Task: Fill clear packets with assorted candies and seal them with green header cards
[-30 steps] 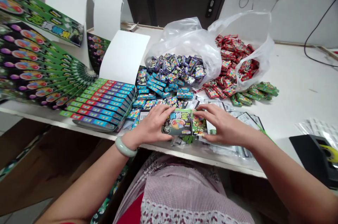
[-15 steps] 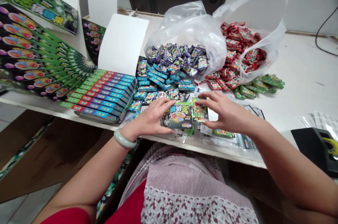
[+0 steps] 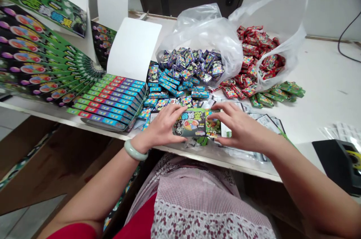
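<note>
A black-and-green printed candy box (image 3: pixel 189 123) lies near the table's front edge. My left hand (image 3: pixel 162 126) grips its left end, fingers on the upper edge and thumb below. Against its right end sits a small green candy packet (image 3: pixel 213 123). My right hand (image 3: pixel 238 124) closes on that packet with fingertips above and thumb below. Loose blue packets (image 3: pixel 169 85) and a heap of purple packets (image 3: pixel 194 62) lie just beyond. Flat printed plastic bags (image 3: pixel 248 152) spread under and beside my right hand.
Filled candy boxes (image 3: pixel 113 98) stand in a row at left, their printed flaps (image 3: pixel 36 55) fanned out. Clear bags (image 3: pixel 228 36) hold purple packets and red packets (image 3: pixel 259 49). Green packets (image 3: pixel 282 92) lie to the right. A black tape dispenser (image 3: pixel 332 160) stands at the right edge.
My right hand has shifted slightly, and the green packet now sits flush with the printed box's end. The bags beneath my right hand have shifted. The camera view has moved a little.
</note>
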Tool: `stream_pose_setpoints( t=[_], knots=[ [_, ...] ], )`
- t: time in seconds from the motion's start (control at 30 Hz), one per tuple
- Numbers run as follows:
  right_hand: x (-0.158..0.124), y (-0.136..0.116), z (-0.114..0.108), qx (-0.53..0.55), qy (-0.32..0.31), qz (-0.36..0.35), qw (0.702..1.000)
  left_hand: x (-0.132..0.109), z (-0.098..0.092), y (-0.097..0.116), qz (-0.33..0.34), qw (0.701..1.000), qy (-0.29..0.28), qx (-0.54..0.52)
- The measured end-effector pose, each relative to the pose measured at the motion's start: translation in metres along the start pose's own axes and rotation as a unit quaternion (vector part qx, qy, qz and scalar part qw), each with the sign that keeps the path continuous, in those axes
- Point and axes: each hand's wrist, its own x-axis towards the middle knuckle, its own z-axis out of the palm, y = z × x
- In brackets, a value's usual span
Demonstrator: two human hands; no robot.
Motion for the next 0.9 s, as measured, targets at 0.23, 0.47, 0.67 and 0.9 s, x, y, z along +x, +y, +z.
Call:
stream_pose_setpoints(
  t=[0.23,0.47,0.67,0.9],
  knots=[
    [0.001,0.005,0.008,0.089,0.026,0.019,0.995,-0.004,0.0,0.006,0.001,1.0,0.019,-0.012],
    [0.006,-0.021,0.04,0.104,0.12,0.102,0.982,-0.001,0.005,0.003,-0.003,0.999,0.047,0.014],
    [0.023,0.074,0.031,0.074,0.149,0.4,0.901,-0.006,-0.004,-0.009,-0.032,0.996,0.069,0.055],
    [0.056,0.179,0.042,0.029,0.114,0.578,0.807,-0.011,-0.011,-0.013,-0.025,0.993,0.081,0.079]
  ],
)
